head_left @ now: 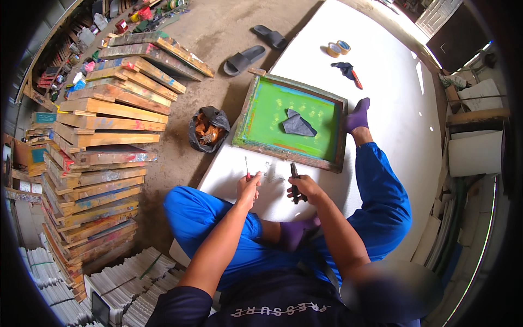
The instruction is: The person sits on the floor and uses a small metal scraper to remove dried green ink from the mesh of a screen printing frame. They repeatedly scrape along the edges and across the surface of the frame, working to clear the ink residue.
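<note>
My left hand [248,191] is closed around a slim screwdriver [248,176] with a red handle, its thin shaft pointing away from me. A black plier-like tool [295,182] is gripped in my right hand [308,188], its tip also pointing away. Between and just beyond the hands, small dark bits [272,170] are scattered on the white board [381,60]. Farther off lies a wooden screen-printing frame [343,131] with green mesh [267,117], apart from both hands. On the mesh rests a folded dark grey cloth [299,125].
Two tape rolls [339,48] and a red-and-black tool [348,73] lie at the board's far end. Dark slippers [244,60] and a black bag [210,128] with brown contents are on the floor. Stacked wooden frames [109,122] line the left; bundled white sheets [122,286] sit near left.
</note>
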The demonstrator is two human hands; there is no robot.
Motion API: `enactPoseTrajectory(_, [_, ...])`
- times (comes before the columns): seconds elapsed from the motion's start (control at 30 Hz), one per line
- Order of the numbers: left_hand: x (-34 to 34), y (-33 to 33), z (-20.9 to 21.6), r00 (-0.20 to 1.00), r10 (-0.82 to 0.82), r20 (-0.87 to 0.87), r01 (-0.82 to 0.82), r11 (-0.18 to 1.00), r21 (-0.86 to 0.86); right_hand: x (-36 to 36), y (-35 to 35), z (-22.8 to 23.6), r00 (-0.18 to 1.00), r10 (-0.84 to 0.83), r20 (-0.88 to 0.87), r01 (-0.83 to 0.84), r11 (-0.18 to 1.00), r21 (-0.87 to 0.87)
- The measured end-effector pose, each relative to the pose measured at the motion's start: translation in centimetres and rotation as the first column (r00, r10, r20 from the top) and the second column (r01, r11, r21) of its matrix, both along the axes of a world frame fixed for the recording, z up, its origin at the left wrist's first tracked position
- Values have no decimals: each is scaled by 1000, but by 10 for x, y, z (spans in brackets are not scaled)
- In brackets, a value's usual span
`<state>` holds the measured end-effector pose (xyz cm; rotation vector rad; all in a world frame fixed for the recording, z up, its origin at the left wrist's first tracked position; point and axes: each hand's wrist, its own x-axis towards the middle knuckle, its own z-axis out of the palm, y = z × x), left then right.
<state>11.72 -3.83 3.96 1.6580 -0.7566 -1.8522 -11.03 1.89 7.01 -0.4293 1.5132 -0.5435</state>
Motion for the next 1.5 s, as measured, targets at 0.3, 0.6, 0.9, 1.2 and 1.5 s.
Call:
enactPoseTrajectory(0.3, [-19,18,-5,990,-129,53,133,989,-71,-28,-28,-5,997,29,-75,-30,999,-12])
enactPoseTrajectory(0.6, [-25,14,-13,991,-125,49,128,990,-66,-24,-30,-17,994,-4,-109,-5,997,-78])
enactPoseTrajectory(0.9, [-29,7,-2,992,-121,-30,119,991,-63,-3,-30,7,848,104,-519,-114,993,12])
enactPoseTrajectory(1.2, [-29,0,3,989,-137,-58,135,990,-43,15,-24,1,679,88,-729,-143,990,-14])
enactPoseTrajectory(1.5, [-26,-1,-8,990,-124,-60,120,991,-62,-8,-11,-37,812,51,-581,-152,980,-126])
